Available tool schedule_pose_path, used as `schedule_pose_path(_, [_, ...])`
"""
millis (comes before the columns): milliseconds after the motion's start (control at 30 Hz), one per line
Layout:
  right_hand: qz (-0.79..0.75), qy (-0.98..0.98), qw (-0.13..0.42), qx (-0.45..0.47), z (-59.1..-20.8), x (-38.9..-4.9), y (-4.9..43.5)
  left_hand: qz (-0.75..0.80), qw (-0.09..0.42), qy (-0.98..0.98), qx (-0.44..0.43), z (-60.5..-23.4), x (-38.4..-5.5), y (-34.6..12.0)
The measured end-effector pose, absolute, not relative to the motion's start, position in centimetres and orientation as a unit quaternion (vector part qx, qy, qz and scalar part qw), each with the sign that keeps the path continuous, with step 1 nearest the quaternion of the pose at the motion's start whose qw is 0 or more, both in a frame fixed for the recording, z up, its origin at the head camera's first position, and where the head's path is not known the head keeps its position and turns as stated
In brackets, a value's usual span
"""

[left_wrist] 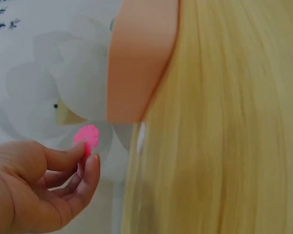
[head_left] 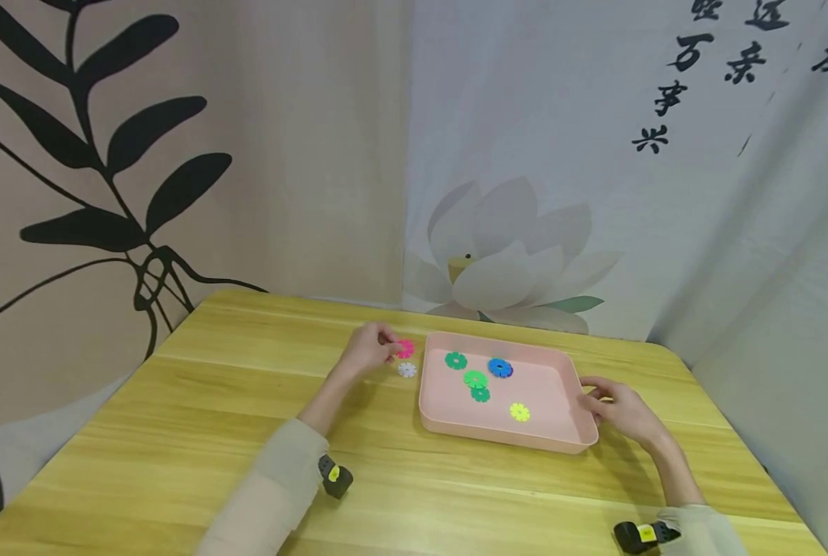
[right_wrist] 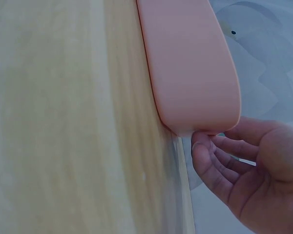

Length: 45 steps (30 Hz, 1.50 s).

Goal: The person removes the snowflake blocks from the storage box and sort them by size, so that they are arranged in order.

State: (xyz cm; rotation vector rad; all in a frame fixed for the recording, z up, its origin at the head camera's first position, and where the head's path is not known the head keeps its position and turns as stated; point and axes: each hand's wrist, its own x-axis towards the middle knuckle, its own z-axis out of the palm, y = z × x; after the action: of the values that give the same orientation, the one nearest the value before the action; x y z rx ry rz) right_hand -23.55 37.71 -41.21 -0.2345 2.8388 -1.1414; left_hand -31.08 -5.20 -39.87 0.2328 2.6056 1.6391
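Left hand (head_left: 371,347) pinches the pink disc (head_left: 405,349) at its fingertips, off the tabletop (head_left: 456,494), just outside the left wall of the tray (head_left: 507,442). White disc (head_left: 407,371) lies near that hand. Right hand (head_left: 615,405) grips the tray's right end. Green discs (head_left: 456,361), blue disc (head_left: 500,367), yellow disc (head_left: 520,412) inside, between both hands.

From your head, the view looks forward and down over the table (head_left: 178,432) from well back; the wrist views, rolled sideways, look closely at your left hand (left_wrist: 44,187) and right hand (right_wrist: 263,180), both sharing the pink tray (right_wrist: 190,63) and curtain (right_wrist: 271,46).
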Motion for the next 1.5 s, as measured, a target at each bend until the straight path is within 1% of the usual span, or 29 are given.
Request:
schedule_pose_path(167, [-0.37,0.925,0.038,-0.076,-41.3,-23.5,37.7,0.5,0.027,0.864,0.054,-40.6,-31.4,-6.3])
schedule_pose_path(467, [-0.368,0.926,0.036,-0.077,-41.2,-23.5,37.7,0.468,0.052,0.882,0.023,-41.4,-31.8,-7.0])
schedule_pose_path(733, [-0.365,0.927,0.033,-0.073,-41.1,-23.4,37.6,0.394,0.043,0.918,0.022,-41.5,-32.1,-6.7])
schedule_pose_path(867, [-0.368,0.927,0.035,-0.072,-41.0,-23.4,37.6,0.395,0.06,0.917,0.015,-41.4,-32.0,-6.6])
schedule_pose_path(1167, [-0.367,0.927,0.041,-0.069,-41.1,-23.5,37.6,0.373,0.077,0.925,0.014,-41.4,-32.1,-6.3])
schedule_pose_path(1500, [-0.36,0.93,0.037,-0.07,-41.0,-23.6,37.6,0.388,0.072,0.918,0.021,-41.5,-32.0,-6.8])
